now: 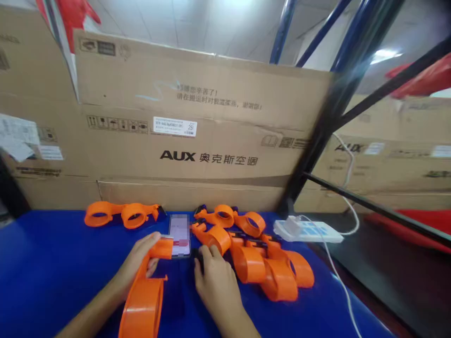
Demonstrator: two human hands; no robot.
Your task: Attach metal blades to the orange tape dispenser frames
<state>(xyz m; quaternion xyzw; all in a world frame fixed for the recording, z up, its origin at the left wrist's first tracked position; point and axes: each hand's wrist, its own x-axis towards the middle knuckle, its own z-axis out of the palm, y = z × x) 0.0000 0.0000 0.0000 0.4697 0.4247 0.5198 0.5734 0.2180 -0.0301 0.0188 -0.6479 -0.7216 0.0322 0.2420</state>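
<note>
My left hand [141,256] is closed around the end of an orange plastic tape dispenser [143,305], whose wide ring hangs toward me. My right hand [218,277] is on the blue tabletop, its fingers curled at a small dark thing [199,258] that I cannot make out. Just beyond it lies another orange dispenser [218,238], close to the fingertips. Several more dispensers [250,265] are heaped to the right of this hand. Between the hands, a little farther off, a phone [179,234] lies with its screen lit.
Two orange rings [134,215] lie at the back left, and more dispensers [250,223] at the back. A white power strip [310,231] with a cable [338,277] sits at the right. Large cardboard boxes [211,136] stand behind, beside a dark rack post [317,126].
</note>
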